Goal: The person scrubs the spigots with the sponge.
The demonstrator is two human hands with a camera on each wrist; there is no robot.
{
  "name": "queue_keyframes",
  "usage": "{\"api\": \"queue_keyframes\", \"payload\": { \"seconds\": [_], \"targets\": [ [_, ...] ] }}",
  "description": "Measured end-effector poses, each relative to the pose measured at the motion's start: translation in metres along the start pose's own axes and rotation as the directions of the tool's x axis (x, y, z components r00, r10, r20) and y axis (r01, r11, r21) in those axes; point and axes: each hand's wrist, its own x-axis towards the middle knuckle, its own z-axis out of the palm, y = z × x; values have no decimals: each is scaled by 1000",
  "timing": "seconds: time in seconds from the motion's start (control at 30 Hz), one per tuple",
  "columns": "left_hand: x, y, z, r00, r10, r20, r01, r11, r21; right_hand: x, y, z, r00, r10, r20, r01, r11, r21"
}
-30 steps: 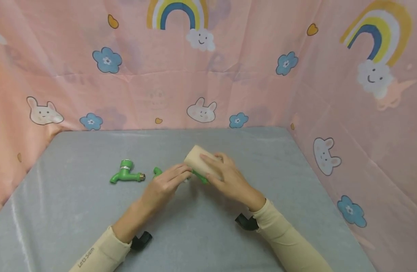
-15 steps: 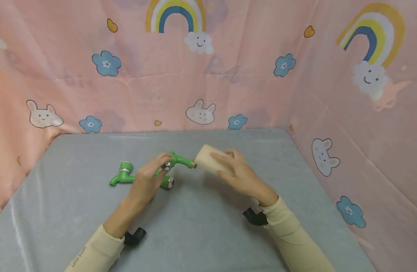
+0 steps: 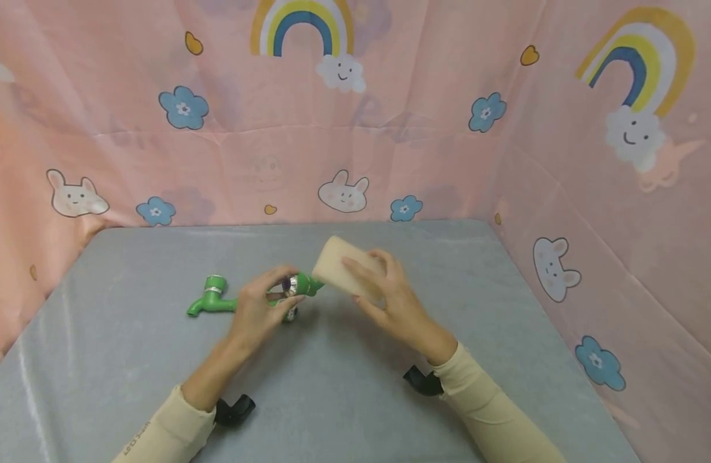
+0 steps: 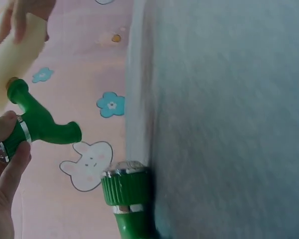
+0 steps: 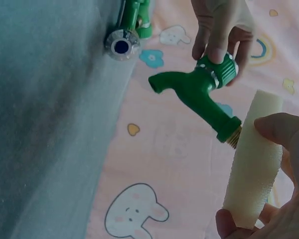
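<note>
My left hand (image 3: pixel 259 312) pinches a green plastic faucet (image 5: pixel 192 92) by its ribbed, silver-banded knob, above the table. The faucet's spout and brass threaded end show in both wrist views. A cream sponge block (image 5: pixel 254 154) is in my right hand (image 3: pixel 401 312), between thumb and fingers, tilted. The brass thread meets the sponge's face in the right wrist view. Behind my left hand lies another green faucet (image 3: pixel 209 302) on the table. Beside it a further green faucet (image 4: pixel 128 191) lies mostly hidden by the hand in the head view.
The table (image 3: pixel 343 399) has a grey cloth cover. A pink curtain (image 3: pixel 228 161) with rainbows, rabbits and flowers stands along its back and right sides. Black curved pieces (image 3: pixel 235 410) sit under both wrists.
My left hand drew the faucet out leftward from the sponge, then turned it so the knob faces me and brought it back. The sponge went right, then back left with my right hand.
</note>
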Motion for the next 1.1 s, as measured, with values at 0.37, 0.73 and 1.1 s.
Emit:
{"api": "queue_keyframes", "payload": {
  "seconds": [0.37, 0.73, 1.1],
  "targets": [
    [5, 1, -9, 932, -347, 108, 363, 897, -253, 3, 10, -11, 999, 30, -42, -29, 1000, 10],
    [6, 4, -8, 833, -377, 406, 551, 643, -532, 0, 0, 0, 966, -203, -162, 198, 979, -48],
    [3, 9, -4, 723, -321, 612, 688, 410, -598, 2, 6, -4, 973, -135, -188, 134, 991, -19]
  ]
}}
